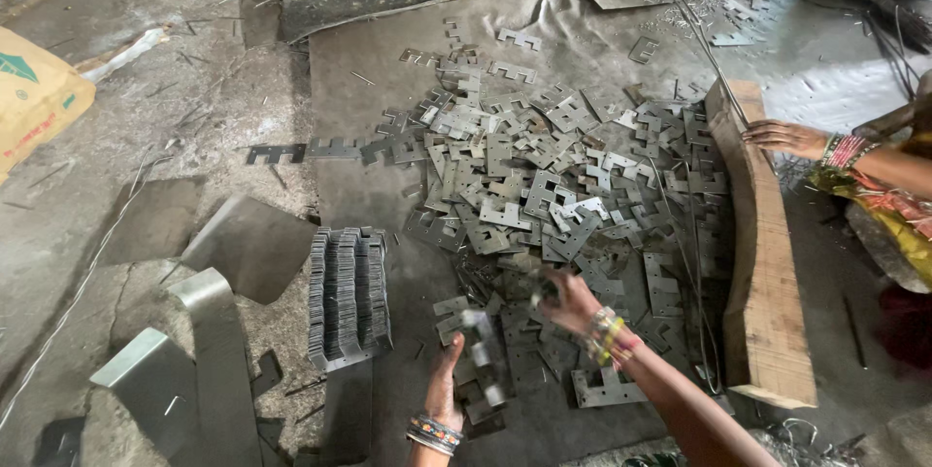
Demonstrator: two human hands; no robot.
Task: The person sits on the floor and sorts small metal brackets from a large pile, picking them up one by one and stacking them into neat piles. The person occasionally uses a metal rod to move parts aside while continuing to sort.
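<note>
Sorting stamped metal plates on the floor, both your hands down in the pile.

Your left hand [445, 382] is open, fingers spread beside blurred plates [482, 350]; your right hand [566, 300] curls onto the heap of notched plates [544, 185], grip too blurred to tell. A neat stack [348, 294] stands left. Another person's hand [786, 137] rests on the wooden block [762, 263].

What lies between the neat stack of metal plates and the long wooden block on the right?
In the head view, a loose heap of notched metal plates covers the dark sheet between the stack and the wooden block.
</note>
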